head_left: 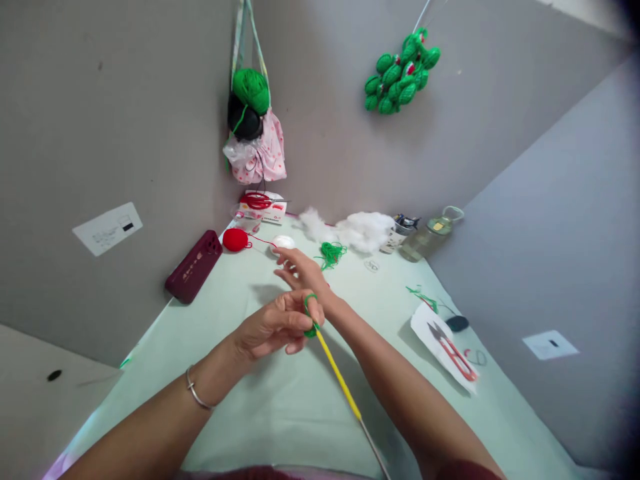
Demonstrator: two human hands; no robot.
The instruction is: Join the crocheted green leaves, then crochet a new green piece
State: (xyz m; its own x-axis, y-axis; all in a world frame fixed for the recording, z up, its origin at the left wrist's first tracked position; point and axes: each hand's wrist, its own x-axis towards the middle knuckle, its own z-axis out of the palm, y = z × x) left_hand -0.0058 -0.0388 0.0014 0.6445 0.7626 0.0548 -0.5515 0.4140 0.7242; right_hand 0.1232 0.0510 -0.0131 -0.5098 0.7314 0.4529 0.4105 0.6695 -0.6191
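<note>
My left hand (280,323) is closed in a pinch over the middle of the table. It grips a small green crochet piece (311,328), with a green yarn loop around a finger. A yellow-handled crochet hook (337,372) extends from this piece down to the right, its metal end running to the bottom edge. Beyond it, my right hand (300,270) reaches forward with fingers apart. Its fingertips are close to a white round thing (283,244) and a red strand from the red yarn ball (235,240); whether they touch the strand, I cannot tell.
White stuffing (365,231) and a green yarn tangle (333,255) lie at the back. Left stands a dark red phone (195,267); right are red thread snips (457,357), a cup of pens (397,233) and a bottle (430,237). Green crocheted pieces (400,77) hang above.
</note>
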